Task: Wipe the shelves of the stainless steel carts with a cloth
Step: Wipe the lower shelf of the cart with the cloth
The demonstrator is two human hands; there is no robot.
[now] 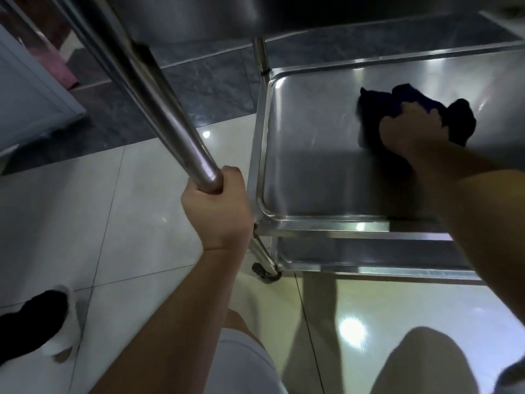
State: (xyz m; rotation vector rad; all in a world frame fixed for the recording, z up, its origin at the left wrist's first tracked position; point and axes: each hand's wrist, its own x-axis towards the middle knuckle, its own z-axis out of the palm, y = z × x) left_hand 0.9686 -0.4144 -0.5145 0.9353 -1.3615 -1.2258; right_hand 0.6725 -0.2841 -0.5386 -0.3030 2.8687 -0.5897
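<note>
A stainless steel cart fills the right half of the view, and its middle shelf (306,172) is a shallow tray with a raised rim. My right hand (409,129) grips a bunched dark blue cloth (397,98) and presses it on that shelf toward its far right part. My left hand (218,206) is wrapped round the cart's thick steel upright tube (159,109) at the shelf's near left corner. A lower shelf (355,257) shows beneath the front rim. The underside of the top shelf (199,15) hangs overhead.
The cart stands on glossy pale floor tiles with a caster (260,270) at the near left leg. Dark marbled tiles (199,89) run behind. A white cabinet (31,95) stands at the left. My knees in light shorts are at the bottom, and a black-and-white slipper (37,317) lies at lower left.
</note>
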